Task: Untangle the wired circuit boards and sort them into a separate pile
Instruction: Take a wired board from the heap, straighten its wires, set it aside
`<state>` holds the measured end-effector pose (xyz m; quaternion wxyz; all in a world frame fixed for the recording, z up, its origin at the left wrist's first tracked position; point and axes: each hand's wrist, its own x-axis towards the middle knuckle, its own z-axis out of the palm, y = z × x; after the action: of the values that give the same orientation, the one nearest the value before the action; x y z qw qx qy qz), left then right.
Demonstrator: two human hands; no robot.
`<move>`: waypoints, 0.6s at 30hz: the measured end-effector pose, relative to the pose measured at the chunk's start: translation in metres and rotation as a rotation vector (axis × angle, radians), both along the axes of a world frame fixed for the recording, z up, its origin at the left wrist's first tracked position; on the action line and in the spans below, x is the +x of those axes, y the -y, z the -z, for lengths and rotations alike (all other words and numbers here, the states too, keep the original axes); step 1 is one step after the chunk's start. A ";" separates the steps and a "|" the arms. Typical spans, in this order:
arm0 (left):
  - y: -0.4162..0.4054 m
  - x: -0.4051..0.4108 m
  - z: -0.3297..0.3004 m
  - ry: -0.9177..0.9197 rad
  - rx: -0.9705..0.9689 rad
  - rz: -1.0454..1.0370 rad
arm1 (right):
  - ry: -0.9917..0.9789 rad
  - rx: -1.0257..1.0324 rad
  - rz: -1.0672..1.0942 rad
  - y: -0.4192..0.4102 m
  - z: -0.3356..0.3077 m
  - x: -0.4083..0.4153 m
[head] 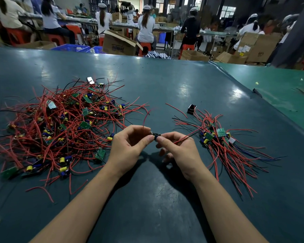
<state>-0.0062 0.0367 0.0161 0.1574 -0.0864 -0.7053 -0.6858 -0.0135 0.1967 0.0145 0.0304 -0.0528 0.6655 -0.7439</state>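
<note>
A big tangled heap of circuit boards with red and black wires covers the left of the dark green table. A smaller, tidier pile of wired boards lies at the right, its wires fanned toward me. Between them, above the table, my left hand and my right hand both pinch one small circuit board. A red wire rises from it past my left fingers; red and black wires trail from it past my right fingers toward the right pile.
A small black box-like part stands behind the right pile, and a lone red wire lies beside it. A lighter green table adjoins at the right. Beyond the far edge sit several workers, cardboard boxes and blue crates.
</note>
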 end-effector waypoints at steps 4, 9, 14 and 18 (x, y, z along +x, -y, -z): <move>0.000 -0.003 0.001 0.017 0.016 -0.001 | 0.082 -0.191 0.029 -0.003 -0.003 -0.001; 0.001 -0.002 -0.001 0.055 0.055 0.013 | 0.175 -0.211 -0.066 0.006 -0.006 0.004; 0.000 -0.001 0.001 0.155 0.083 0.045 | 0.266 -0.308 0.118 0.005 -0.010 -0.002; 0.000 -0.003 0.002 0.144 -0.001 0.033 | 0.370 -0.293 0.042 0.017 -0.029 -0.015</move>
<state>-0.0088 0.0363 0.0140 0.0949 -0.0486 -0.7138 -0.6922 -0.0288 0.1797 0.0437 0.1284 0.0944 0.5342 -0.8302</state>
